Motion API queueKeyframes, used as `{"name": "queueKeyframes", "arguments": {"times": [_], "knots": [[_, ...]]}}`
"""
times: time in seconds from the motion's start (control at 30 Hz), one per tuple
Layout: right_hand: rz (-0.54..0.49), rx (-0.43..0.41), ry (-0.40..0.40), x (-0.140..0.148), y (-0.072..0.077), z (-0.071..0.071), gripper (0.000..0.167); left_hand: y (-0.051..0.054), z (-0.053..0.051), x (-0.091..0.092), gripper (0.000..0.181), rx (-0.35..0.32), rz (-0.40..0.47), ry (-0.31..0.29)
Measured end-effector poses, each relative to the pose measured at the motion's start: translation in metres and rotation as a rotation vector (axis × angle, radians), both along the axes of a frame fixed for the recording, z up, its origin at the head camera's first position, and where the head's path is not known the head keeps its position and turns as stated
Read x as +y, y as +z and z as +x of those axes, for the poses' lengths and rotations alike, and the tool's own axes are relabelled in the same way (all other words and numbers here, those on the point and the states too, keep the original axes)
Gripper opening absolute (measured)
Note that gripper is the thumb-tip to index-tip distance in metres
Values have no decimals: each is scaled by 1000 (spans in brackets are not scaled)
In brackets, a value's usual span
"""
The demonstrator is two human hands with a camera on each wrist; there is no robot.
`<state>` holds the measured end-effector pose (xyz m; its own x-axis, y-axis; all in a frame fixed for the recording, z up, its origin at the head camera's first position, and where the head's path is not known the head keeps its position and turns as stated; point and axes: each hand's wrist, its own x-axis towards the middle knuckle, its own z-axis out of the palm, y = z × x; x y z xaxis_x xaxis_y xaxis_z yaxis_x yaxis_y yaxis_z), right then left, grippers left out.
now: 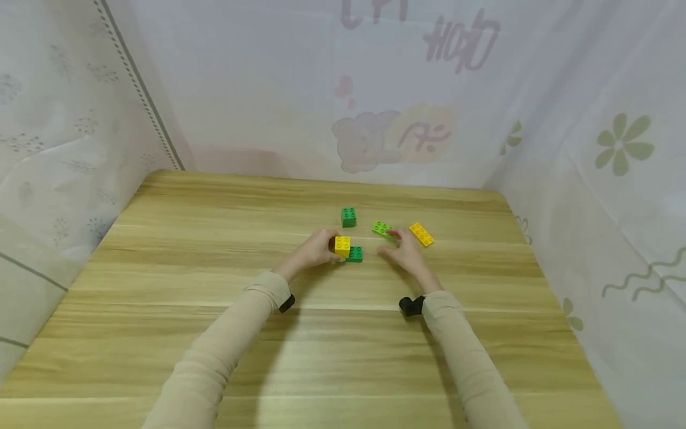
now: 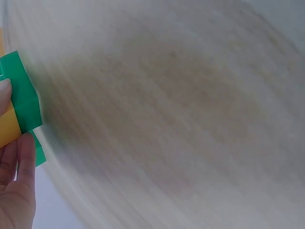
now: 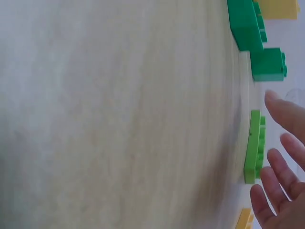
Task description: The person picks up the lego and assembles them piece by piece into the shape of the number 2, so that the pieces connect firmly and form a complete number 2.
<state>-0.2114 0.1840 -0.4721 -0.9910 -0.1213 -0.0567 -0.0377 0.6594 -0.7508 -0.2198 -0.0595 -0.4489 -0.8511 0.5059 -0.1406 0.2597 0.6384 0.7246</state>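
Note:
My left hand (image 1: 320, 247) grips a square yellow toy brick (image 1: 342, 246) between thumb and fingers. The yellow brick stands over the left part of a dark green brick (image 1: 355, 254), whose right studs show. In the left wrist view, the fingers (image 2: 26, 157) lie against the yellow brick (image 2: 8, 126), with the green brick (image 2: 23, 90) right beside it. Over the table, my right hand (image 1: 405, 250) has spread, slightly bent fingers and holds nothing. It is nearest to a flat light green brick (image 1: 382, 228), seen below its fingers in the right wrist view.
A smaller dark green brick (image 1: 349, 217) stands behind the yellow one. Right of the light green brick lies a flat yellow-orange brick (image 1: 421, 234). The wooden table (image 1: 214, 208) meets pale printed cloth (image 1: 257, 89) at the back and sides.

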Motion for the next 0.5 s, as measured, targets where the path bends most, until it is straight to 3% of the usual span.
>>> {"name": "queueKeyframes", "arguments": {"times": [0.2,0.33,0.5], "knots": [[-91,43,-108,4,-5,-8,52,0,1,-1,43,-4,2,5],[-66,43,-152,5,-7,-12,53,2,2,0,43,-4,-7,9],[-11,18,-152,3,-8,-16,55,3,2,0,43,-6,-9,13]]}}
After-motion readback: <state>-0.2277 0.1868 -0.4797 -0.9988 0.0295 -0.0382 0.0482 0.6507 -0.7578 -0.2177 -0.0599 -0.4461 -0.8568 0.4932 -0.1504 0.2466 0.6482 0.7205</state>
